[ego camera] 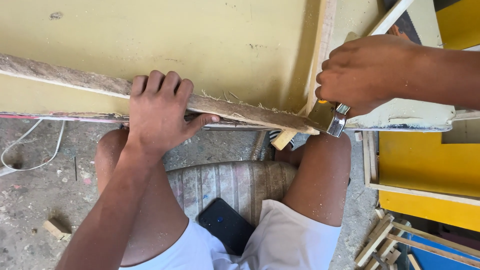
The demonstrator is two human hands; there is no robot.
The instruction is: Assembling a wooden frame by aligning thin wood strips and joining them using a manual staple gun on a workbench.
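Observation:
My left hand (159, 111) presses down on a rough wooden strip (240, 111) that runs along the near edge of a pale yellow board (150, 40); my fingers curl over the strip's top and my thumb lies along its front. My right hand (362, 72) grips a hammer close to its head. The hammer's shiny metal head (330, 119) rests against the strip's right end, and its wooden handle end (283, 140) pokes out below. I am seated, my knees just under the board's edge.
A dark phone (226, 225) lies on the striped seat between my legs. Yellow and blue panels with wooden frames (425, 170) stand at the right, with loose wood offcuts (380, 245) below them. A white cable (30, 150) and a small wood block (56, 229) lie on the dusty floor at the left.

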